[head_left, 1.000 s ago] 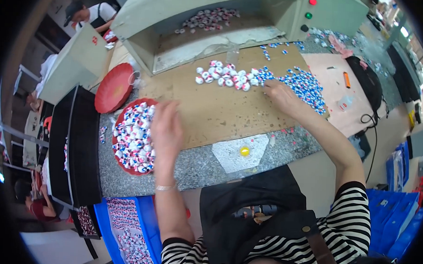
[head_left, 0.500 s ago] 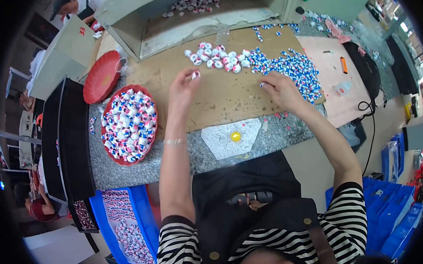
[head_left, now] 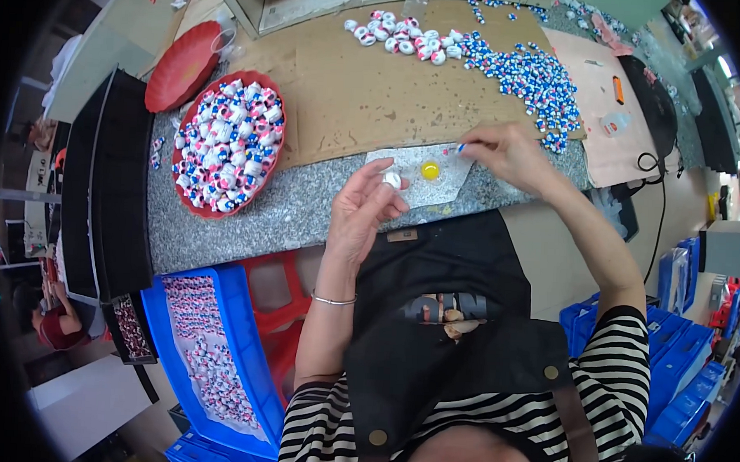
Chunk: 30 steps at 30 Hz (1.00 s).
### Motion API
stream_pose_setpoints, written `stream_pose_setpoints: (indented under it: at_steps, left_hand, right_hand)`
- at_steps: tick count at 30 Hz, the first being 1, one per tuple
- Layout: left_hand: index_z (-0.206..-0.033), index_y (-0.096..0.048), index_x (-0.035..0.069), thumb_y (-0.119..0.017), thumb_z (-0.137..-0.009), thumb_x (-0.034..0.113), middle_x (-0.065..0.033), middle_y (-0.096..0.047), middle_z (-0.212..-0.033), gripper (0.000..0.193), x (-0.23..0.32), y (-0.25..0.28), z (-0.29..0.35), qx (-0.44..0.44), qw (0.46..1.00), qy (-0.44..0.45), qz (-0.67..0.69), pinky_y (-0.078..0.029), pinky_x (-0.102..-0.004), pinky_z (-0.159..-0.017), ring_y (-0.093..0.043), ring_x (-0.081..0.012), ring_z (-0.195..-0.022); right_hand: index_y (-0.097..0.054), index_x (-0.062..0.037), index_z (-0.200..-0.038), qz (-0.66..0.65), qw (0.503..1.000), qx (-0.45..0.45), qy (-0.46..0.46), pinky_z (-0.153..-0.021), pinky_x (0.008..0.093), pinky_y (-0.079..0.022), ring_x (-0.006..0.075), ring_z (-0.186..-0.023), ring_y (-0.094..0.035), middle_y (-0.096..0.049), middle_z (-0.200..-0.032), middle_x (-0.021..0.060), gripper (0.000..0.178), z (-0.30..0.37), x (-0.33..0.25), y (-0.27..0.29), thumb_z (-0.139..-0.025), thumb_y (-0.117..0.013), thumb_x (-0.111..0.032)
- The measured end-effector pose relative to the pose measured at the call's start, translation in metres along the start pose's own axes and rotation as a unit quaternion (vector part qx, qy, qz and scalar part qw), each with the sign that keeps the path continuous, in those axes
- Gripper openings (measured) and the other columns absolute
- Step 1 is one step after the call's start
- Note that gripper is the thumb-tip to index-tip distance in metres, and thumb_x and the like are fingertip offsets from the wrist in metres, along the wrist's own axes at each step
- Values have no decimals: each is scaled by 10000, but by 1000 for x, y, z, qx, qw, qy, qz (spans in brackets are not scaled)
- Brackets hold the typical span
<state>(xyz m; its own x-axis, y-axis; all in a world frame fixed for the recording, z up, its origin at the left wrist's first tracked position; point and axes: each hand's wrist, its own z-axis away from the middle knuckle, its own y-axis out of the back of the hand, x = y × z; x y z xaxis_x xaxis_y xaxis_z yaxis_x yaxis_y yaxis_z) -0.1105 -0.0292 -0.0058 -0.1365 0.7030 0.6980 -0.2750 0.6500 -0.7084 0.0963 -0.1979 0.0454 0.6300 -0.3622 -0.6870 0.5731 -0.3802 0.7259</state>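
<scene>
Left hand (head_left: 367, 210) pinches a small white round piece (head_left: 392, 180) above the granite counter edge (head_left: 304, 216); right hand (head_left: 505, 154) grips a tiny blue-white piece (head_left: 460, 148) by the yellow blob (head_left: 430, 170). Red tray (head_left: 191, 205) of pieces left, loose piles (head_left: 525, 77) on cardboard beyond.

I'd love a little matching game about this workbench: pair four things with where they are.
Things:
1. white round piece
2. small blue piece
3. red tray
4. yellow blob

Places:
a. on the pale sheet at the bench edge
b. in the left hand's fingertips
c. left on the granite top, piled with pieces
d. pinched by the right hand

Pairs: 1-b, 2-d, 3-c, 4-a
</scene>
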Motion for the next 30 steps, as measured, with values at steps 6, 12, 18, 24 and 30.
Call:
stream_pose_setpoints:
  at_steps: [6,12,18,24,30]
  left_hand:
    - [-1198,-555,-14,-615,-868,-45,-109,-637,-1076,336,1,0,13,48,990,-62,-116,-517,-250,-823,-646,-160,-940]
    - [-1155,-558,-27,-610,-841,-112,-90,-633,-1055,330,2,-6,17,97,973,-104,-180,-513,-258,-880,-644,-156,-964]
    - [-1125,-562,-35,-634,-812,-122,-93,-631,-1042,333,-20,-5,8,122,947,-140,-263,-537,-255,-843,-647,-151,-953]
    - [-1079,-598,-46,-654,-789,-116,-105,-613,-1055,303,-38,-20,-6,103,891,-226,-381,-562,-264,-807,-651,-158,-940]
    - [-1161,-604,-41,-620,-836,-91,-105,-623,-1030,329,-23,-33,-7,0,939,-167,-299,-549,-246,-792,-658,-172,-933]
  right_hand:
    - [-661,5,-908,68,979,-10,192,-650,382,-498,303,-750,-627,-629,-811,133,122,0,-19,-36,-807,-643,-61]
    - [-639,1,-871,184,953,-41,235,-651,422,-498,341,-742,-612,-595,-791,141,106,-10,-19,-43,-780,-617,-51]
    - [-645,-4,-886,136,968,-34,207,-647,411,-501,344,-732,-611,-602,-793,157,108,-2,-16,-42,-787,-627,-43]
    - [-660,16,-1017,-322,945,-7,-63,-685,250,-516,114,-749,-633,-678,-849,57,156,21,-29,-37,-885,-633,-63]
    - [-685,-3,-953,-237,971,-7,34,-656,266,-514,130,-727,-647,-682,-807,66,124,33,-39,-19,-838,-667,-47]
